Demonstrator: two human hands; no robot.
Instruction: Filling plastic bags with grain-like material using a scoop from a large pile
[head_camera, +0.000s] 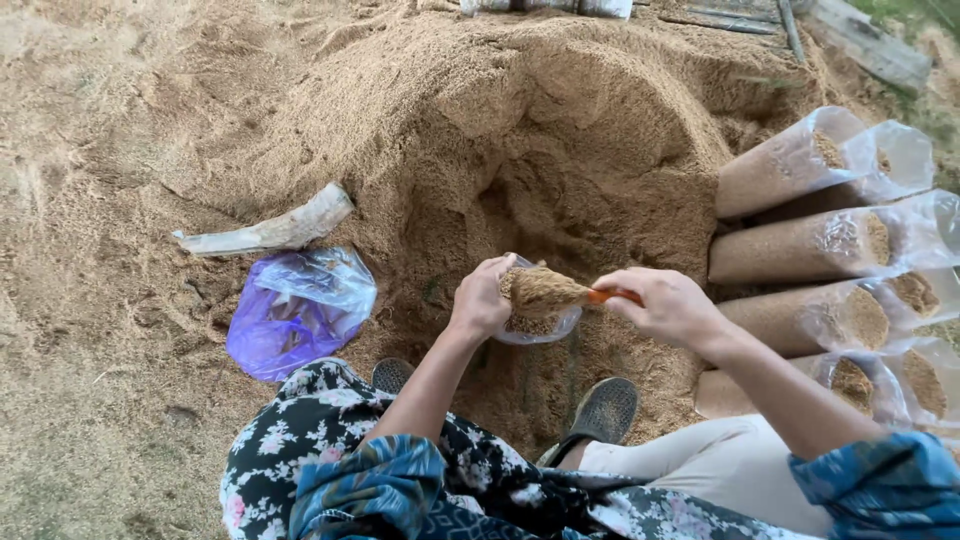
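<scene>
Left hand pinches the rim of a floppy clear bag; right hand, fist closed on the orange handle, tips a heaped scoop just above it. Bag's probably light, sags; grip the rim.

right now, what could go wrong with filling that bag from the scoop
1. The heaped scoop in the right hand looks about as wide as the clear bag mouth, so sawdust may spill past the rim.
2. The left hand grips only one side of the soft bag, so it might sag or fold shut.
3. The dug-out sawdust pile stands steep and could slump.
</scene>
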